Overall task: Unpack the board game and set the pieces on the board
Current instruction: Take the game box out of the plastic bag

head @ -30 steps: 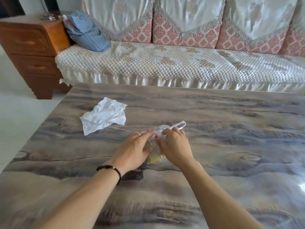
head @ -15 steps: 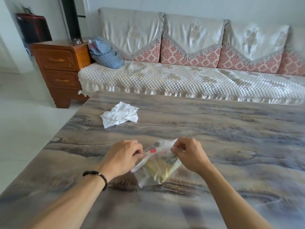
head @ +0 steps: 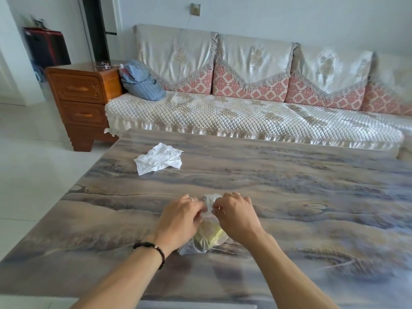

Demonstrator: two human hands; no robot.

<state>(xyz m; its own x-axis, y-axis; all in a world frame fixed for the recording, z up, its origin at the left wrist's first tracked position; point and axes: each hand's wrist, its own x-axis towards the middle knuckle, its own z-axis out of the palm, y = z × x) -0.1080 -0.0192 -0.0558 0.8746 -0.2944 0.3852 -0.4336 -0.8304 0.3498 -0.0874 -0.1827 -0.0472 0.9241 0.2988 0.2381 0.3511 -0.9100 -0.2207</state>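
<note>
Lay on the marbled grey-and-tan stone counter (head: 289,197): a small clear plastic bag (head: 206,238) with yellowish-green contents showing through, too blurred to name piece by piece. Rested near the counter's front middle, its crumpled white top gathered upward between both hands. Pinched at that top by the left hand (head: 180,219), fingers curled in a closed grip on the plastic, a ring on one finger and a black beaded bracelet (head: 153,249) at the wrist. Pinched from the other side by the right hand (head: 237,217), grip likewise closed on the bag's neck, knuckles nearly touching those of the left. Bottom of the bag touching the counter, partly hidden under both palms.

Farther back and to the left of the bag, well apart: a crumpled white paper sheet (head: 159,160), lying flat on the counter. Beyond the counter's far edge: a long sofa with cream quilted seat cover and pink patterned cushions (head: 256,114), a blue striped cloth bundle (head: 142,82) at its left end. Left of the sofa: an orange-brown wooden drawer cabinet (head: 82,101).
</note>
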